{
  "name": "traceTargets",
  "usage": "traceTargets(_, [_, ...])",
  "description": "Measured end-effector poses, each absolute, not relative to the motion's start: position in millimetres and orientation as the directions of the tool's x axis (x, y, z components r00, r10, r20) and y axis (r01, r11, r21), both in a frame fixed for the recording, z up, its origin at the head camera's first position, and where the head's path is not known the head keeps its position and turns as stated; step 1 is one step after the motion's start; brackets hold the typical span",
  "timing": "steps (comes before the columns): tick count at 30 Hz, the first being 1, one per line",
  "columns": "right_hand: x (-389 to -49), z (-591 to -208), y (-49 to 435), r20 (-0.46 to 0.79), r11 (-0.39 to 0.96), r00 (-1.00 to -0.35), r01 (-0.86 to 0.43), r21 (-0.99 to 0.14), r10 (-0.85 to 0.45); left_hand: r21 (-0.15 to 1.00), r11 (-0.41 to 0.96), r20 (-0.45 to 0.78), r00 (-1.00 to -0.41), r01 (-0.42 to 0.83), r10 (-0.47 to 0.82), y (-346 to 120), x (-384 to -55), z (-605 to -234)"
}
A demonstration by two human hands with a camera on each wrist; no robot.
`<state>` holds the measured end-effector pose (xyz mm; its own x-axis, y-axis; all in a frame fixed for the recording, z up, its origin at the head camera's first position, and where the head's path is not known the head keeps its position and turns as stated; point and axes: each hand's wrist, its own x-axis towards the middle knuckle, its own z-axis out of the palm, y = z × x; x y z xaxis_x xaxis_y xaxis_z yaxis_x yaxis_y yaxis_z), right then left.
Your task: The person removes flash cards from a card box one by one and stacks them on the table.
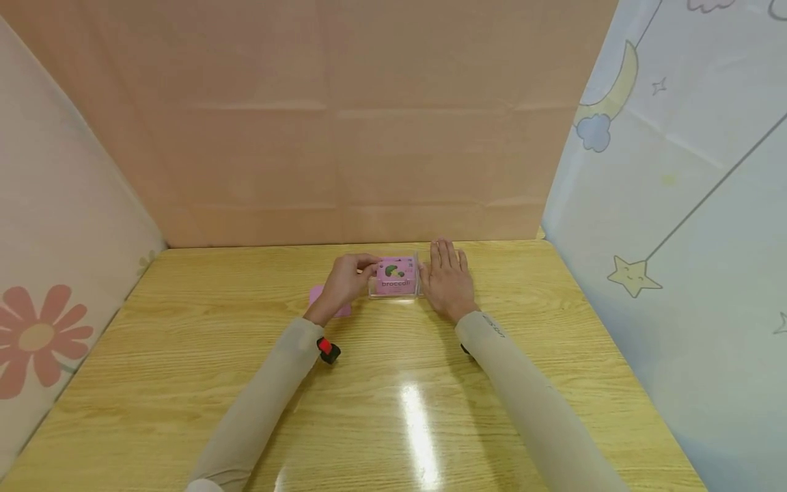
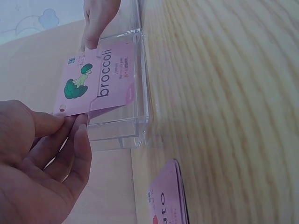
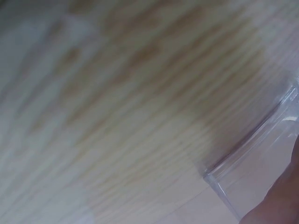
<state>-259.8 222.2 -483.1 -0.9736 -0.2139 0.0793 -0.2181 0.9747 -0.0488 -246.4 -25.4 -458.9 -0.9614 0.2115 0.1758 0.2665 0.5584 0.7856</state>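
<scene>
A pink flash card (image 2: 84, 88) with a broccoli picture stands in a clear plastic box (image 1: 393, 296), its upper part rising above the low front wall. My left hand (image 1: 347, 279) pinches the card's upper left corner between thumb and fingers. To the right of the box, my right hand (image 1: 449, 281) lies with straight fingers pointing away, the thumb right at the box's side. In the right wrist view only a bit of that hand and a clear corner of the box show. More pink cards show behind the broccoli one.
A small stack of pink cards (image 2: 168, 198) lies on the wooden table (image 1: 381, 355) left of the box, partly hidden under my left wrist. A plain peach backdrop (image 1: 344, 157) rises at the table's far edge, with patterned sheets on both sides.
</scene>
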Motion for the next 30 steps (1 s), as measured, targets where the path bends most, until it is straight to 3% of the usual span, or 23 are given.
traceTargets(9, [-259.1,-481.1,221.2,0.070,0.972,-0.973,-0.223,-0.070,-0.218,0.778,0.558,0.203,-0.956,0.288,0.210,-26.1,-244.2,-455.3])
traceTargets(20, [-257.9,-485.3,219.5,0.091,0.973,-0.973,-0.219,-0.076,-0.212,0.848,0.428,0.303,-0.949,0.312,0.092,-26.9,-241.9,-447.7])
traceTargets(30, [-258.8,-483.3,221.4,0.089,0.974,-0.975,-0.211,-0.077,-0.204,0.906,0.326,0.263,-0.963,0.269,0.064,-41.5,-241.2,-436.7])
